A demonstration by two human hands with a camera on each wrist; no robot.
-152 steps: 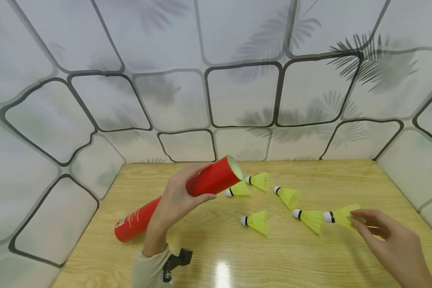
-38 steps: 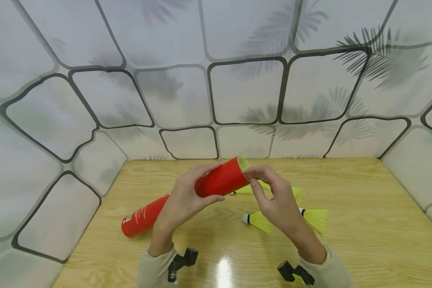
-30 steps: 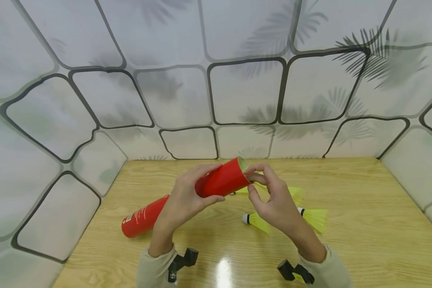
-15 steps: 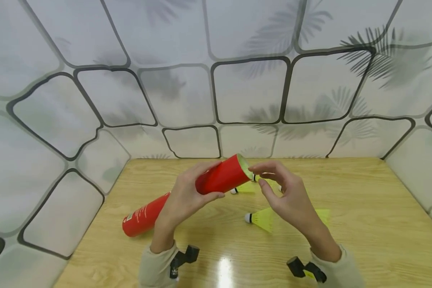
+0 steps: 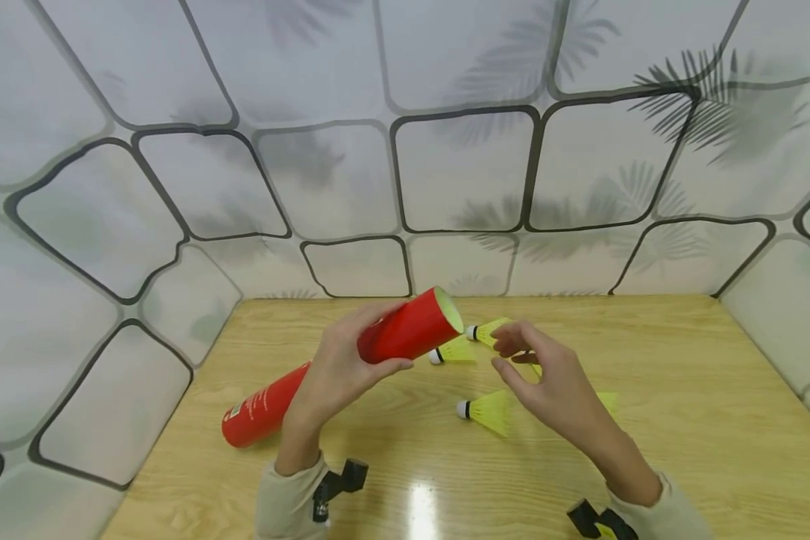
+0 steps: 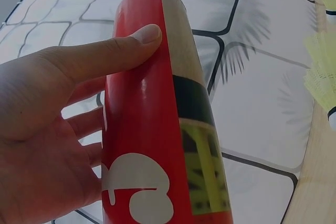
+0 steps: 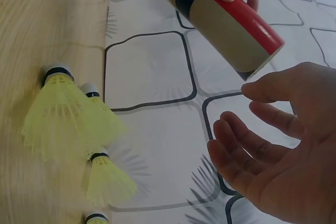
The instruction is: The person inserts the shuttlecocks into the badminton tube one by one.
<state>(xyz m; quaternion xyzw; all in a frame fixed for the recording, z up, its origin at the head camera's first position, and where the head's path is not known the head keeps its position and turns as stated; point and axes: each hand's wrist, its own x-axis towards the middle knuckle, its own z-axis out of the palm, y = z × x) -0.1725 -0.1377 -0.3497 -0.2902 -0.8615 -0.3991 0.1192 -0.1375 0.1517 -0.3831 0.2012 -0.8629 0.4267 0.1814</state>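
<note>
My left hand [image 5: 337, 371] grips a red shuttlecock tube [image 5: 415, 326], tilted with its mouth up and toward the right. In the left wrist view the thumb lies along the tube [image 6: 139, 108]; yellow and dark shapes show on a strip down its side. My right hand [image 5: 556, 386] is to the right of the mouth, apart from it, with fingers loosely bent and nothing between them. Yellow shuttlecocks lie on the table: one behind the right fingertips [image 5: 484, 331], one by the tube [image 5: 457, 350], one nearer me [image 5: 489, 412]. The right hand partly hides others.
The wooden table [image 5: 391, 465] bears everything. A patterned cloth wall [image 5: 462, 172] stands behind it and along both sides. Small black wrist mounts [image 5: 340, 484] sit on both forearms. In the right wrist view several shuttlecocks [image 7: 58, 114] lie on the wood.
About five seconds ago my right hand held a shuttlecock at the right. It then came to the tube's mouth, and has since drawn back rightward with nothing in it. The left hand keeps its grip.
</note>
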